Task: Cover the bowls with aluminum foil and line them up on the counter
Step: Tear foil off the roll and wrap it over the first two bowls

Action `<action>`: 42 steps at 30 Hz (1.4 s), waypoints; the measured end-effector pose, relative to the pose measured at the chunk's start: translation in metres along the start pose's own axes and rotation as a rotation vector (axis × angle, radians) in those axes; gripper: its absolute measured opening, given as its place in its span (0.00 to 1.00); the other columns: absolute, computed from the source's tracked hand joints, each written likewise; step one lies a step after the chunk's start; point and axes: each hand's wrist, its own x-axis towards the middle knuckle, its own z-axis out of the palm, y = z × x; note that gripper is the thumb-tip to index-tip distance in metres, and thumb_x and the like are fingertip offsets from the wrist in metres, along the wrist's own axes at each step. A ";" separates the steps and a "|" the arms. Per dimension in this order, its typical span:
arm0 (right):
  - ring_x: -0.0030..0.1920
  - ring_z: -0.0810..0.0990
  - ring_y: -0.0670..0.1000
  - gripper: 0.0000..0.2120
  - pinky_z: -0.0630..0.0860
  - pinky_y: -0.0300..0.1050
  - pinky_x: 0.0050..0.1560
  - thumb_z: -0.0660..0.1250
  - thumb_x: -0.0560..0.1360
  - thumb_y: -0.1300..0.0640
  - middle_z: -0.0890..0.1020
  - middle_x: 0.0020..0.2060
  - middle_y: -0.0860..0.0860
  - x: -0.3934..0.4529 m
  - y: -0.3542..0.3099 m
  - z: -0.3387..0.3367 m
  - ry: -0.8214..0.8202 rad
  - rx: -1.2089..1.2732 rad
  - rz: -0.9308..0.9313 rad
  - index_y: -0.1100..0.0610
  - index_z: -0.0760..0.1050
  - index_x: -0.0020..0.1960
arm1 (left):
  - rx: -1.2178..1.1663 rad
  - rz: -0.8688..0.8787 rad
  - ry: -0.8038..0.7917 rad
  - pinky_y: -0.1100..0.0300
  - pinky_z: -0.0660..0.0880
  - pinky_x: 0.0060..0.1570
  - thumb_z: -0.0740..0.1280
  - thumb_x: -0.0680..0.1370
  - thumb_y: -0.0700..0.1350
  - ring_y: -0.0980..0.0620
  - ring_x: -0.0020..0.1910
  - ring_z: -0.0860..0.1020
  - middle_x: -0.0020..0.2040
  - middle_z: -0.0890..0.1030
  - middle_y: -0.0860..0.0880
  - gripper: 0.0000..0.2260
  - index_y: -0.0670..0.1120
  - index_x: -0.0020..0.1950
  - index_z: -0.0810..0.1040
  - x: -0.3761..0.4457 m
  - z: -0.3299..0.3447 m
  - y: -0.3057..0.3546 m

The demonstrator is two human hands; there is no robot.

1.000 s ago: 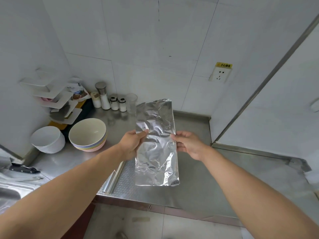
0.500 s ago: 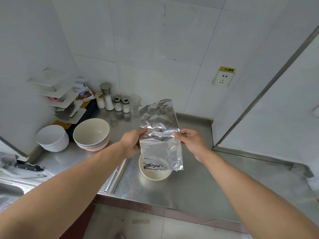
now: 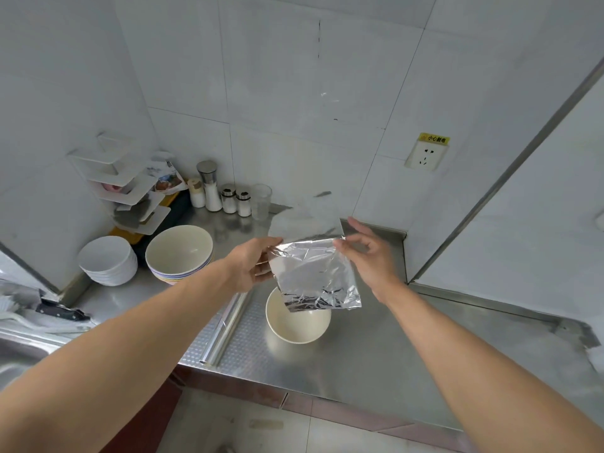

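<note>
- The left hand (image 3: 251, 264) holds the left edge of a crinkled foil sheet (image 3: 313, 276), its grip pinched on it.
- The right hand (image 3: 369, 253) pinches the sheet's upper right corner with thumb and forefinger, other fingers spread.
- The sheet hangs above a cream bowl (image 3: 297, 325) standing on the steel desk (image 3: 376, 354).
- A foil roll (image 3: 225, 328) lies just left of the bowl.
- Stacked bowls (image 3: 178, 253) sit further left.
</note>
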 end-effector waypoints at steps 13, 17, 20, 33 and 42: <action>0.36 0.79 0.50 0.14 0.80 0.51 0.47 0.74 0.77 0.49 0.81 0.31 0.50 -0.003 -0.018 0.019 0.084 0.151 -0.052 0.60 0.80 0.41 | -0.005 0.029 0.096 0.57 0.72 0.46 0.78 0.71 0.61 0.49 0.40 0.74 0.42 0.77 0.46 0.18 0.48 0.45 0.82 0.003 -0.006 -0.015; 0.28 0.71 0.49 0.12 0.70 0.42 0.29 0.71 0.79 0.52 0.77 0.32 0.51 -0.001 -0.010 0.025 0.104 0.262 0.090 0.62 0.79 0.45 | 0.108 0.157 0.078 0.42 0.67 0.74 0.76 0.59 0.76 0.35 0.68 0.75 0.64 0.80 0.38 0.45 0.48 0.66 0.80 0.009 -0.009 -0.018; 0.18 0.66 0.49 0.10 0.58 0.38 0.19 0.70 0.80 0.52 0.77 0.32 0.49 0.000 0.004 0.029 0.063 0.280 0.207 0.60 0.79 0.50 | 0.212 0.118 -0.099 0.45 0.67 0.74 0.75 0.61 0.76 0.44 0.67 0.78 0.64 0.83 0.49 0.41 0.52 0.65 0.82 0.001 -0.006 -0.017; 0.33 0.81 0.41 0.06 0.77 0.36 0.39 0.75 0.75 0.57 0.85 0.41 0.50 -0.006 0.035 0.036 -0.003 0.284 0.421 0.56 0.81 0.50 | -0.030 0.102 0.014 0.61 0.75 0.26 0.73 0.80 0.46 0.50 0.26 0.80 0.41 0.85 0.43 0.15 0.35 0.60 0.81 0.004 0.000 -0.041; 0.38 0.76 0.53 0.08 0.73 0.47 0.43 0.73 0.77 0.53 0.81 0.38 0.54 0.008 0.030 0.013 0.011 0.350 0.526 0.54 0.79 0.41 | -0.135 0.189 -0.057 0.57 0.74 0.43 0.57 0.78 0.36 0.48 0.41 0.76 0.47 0.82 0.43 0.17 0.41 0.60 0.82 0.009 0.001 -0.032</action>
